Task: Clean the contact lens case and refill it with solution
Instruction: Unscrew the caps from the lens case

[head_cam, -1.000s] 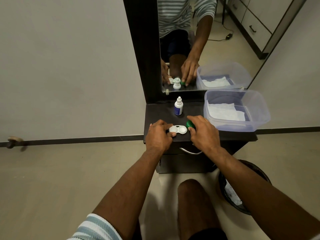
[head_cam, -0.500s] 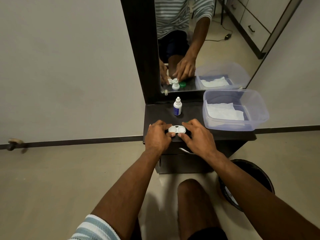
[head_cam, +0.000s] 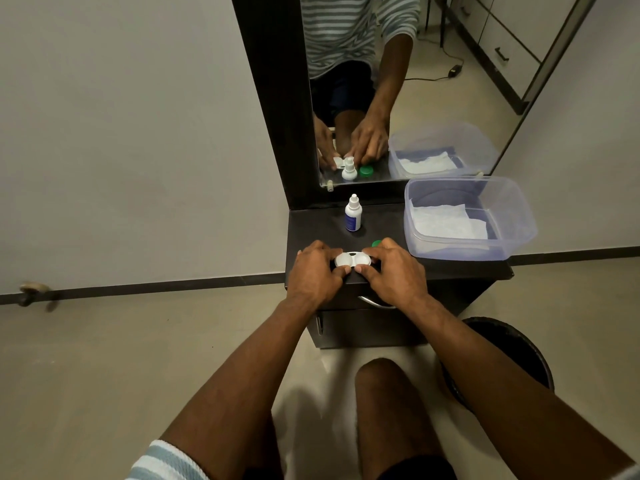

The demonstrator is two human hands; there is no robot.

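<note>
A white two-well contact lens case (head_cam: 352, 260) lies near the front edge of the dark cabinet top (head_cam: 311, 226). My left hand (head_cam: 317, 271) grips its left end and my right hand (head_cam: 394, 271) grips its right end, fingertips curled around it. A green cap (head_cam: 376, 243) lies on the top just behind my right hand, partly hidden by the fingers. The small white solution bottle (head_cam: 353, 215) with a blue label stands upright behind the case, capped.
A clear plastic tub (head_cam: 519, 216) with white tissue inside sits at the right of the cabinet top. A mirror (head_cam: 398, 81) rises behind. A dark bin (head_cam: 519, 355) stands on the floor at the right, beside my knee.
My right hand left the green cap on the top and moved left onto the right end of the case. The left hand stayed on the case.
</note>
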